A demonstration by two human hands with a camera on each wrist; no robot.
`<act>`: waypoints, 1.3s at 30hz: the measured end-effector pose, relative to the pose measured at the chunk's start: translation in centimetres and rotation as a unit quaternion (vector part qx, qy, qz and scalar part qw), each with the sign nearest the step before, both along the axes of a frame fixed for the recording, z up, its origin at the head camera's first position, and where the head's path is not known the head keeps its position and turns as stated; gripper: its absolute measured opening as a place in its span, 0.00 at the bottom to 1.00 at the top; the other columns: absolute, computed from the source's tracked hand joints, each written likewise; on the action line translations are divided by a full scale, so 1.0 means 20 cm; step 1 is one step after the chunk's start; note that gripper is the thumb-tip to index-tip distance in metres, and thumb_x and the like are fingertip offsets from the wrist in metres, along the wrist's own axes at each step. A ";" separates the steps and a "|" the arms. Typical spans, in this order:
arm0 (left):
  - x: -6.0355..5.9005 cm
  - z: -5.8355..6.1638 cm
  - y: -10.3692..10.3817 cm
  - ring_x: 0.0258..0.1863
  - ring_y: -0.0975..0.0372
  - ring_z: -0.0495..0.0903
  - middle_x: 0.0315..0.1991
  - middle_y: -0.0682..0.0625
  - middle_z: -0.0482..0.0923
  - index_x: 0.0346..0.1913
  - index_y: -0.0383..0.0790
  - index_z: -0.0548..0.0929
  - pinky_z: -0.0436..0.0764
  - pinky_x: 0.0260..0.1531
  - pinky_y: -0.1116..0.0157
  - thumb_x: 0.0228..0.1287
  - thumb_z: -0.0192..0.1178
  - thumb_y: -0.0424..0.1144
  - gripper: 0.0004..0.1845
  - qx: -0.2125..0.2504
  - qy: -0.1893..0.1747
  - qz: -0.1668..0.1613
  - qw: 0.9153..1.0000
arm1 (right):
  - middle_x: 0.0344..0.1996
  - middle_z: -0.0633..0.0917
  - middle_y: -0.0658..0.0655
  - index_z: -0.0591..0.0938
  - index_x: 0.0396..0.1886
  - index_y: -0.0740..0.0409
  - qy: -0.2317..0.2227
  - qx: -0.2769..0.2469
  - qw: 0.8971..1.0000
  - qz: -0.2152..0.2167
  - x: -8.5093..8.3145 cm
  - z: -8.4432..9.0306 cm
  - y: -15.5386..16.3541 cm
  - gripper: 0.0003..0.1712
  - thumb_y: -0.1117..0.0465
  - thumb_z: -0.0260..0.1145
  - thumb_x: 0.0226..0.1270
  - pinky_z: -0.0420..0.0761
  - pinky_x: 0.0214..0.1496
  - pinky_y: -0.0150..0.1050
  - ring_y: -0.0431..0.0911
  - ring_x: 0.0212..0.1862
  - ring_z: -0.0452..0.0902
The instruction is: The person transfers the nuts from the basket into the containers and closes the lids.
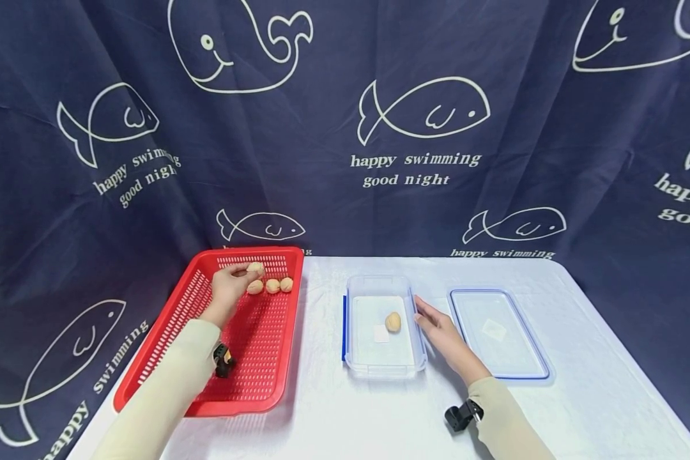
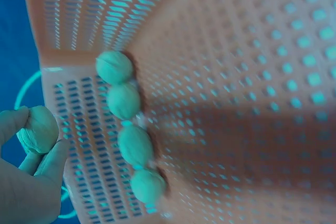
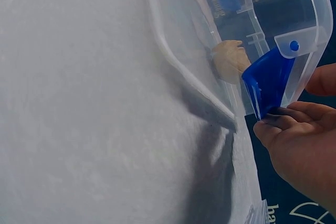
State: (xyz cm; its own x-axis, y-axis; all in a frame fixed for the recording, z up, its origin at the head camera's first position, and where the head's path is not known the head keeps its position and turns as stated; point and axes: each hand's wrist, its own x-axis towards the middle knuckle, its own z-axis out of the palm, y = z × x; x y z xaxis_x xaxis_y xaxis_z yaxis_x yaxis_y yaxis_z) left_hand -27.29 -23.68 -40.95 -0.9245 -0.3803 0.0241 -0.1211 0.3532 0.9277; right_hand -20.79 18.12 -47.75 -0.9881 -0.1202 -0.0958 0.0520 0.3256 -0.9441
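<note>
left hand (image 1: 228,287) reaches into red basket (image 1: 167,345), fingertips pinching one walnut (image 1: 255,268) above the far wall | right hand (image 1: 439,329), fingers straight, rests against clear box (image 1: 356,364) | basket: row of walnuts (image 1: 271,285) | box: single walnut (image 1: 393,321) | lid (image 1: 497,332) beside it

Three views: one worn high on the head, two close at the wrists

Head view looks forward and down over the whole table (image 1: 333,421), backdrop above; left wrist view sits close inside the red basket (image 2: 236,77), sharing its row of walnuts (image 2: 134,145) with the head view; right wrist view hugs the clear container (image 3: 310,3), seen mid-frame in the head view.
</note>
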 end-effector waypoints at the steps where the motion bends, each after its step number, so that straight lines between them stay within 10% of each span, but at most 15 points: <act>1: 0.00 0.01 0.01 0.31 0.71 0.76 0.44 0.39 0.82 0.54 0.30 0.80 0.76 0.31 0.75 0.58 0.68 0.37 0.22 0.006 0.002 -0.001 1.000 | 0.73 0.57 0.61 0.56 0.75 0.59 0.000 0.001 1.000 0.000 0.00 0.00 0.00 0.30 0.59 0.49 0.77 0.51 0.73 0.49 0.56 0.73 0.50; 13: 0.01 0.16 0.14 0.50 0.57 0.77 0.53 0.38 0.79 0.59 0.34 0.78 0.74 0.53 0.63 0.58 0.68 0.42 0.27 0.066 0.008 -0.014 0.998 | 0.73 0.57 0.61 0.56 0.75 0.58 -0.001 0.000 1.000 0.000 0.00 0.00 0.00 0.31 0.58 0.48 0.77 0.51 0.73 0.49 0.56 0.74 0.50; 39: 0.13 0.34 0.57 0.35 0.69 0.82 0.38 0.50 0.82 0.55 0.34 0.81 0.80 0.44 0.71 0.55 0.69 0.31 0.23 0.234 0.076 -0.088 0.965 | 0.73 0.57 0.62 0.55 0.75 0.57 -0.002 -0.001 1.000 0.004 0.01 0.01 0.00 0.31 0.57 0.48 0.77 0.49 0.73 0.51 0.56 0.74 0.49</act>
State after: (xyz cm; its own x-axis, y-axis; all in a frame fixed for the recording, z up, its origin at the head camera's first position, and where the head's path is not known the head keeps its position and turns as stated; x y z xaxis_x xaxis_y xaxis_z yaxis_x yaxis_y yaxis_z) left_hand -24.74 -12.31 -34.09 -0.9752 -0.2194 0.0287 0.0531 -0.1060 0.9929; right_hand -20.68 18.09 -47.64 -0.9867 -0.1281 -0.0999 0.0535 0.3245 -0.9444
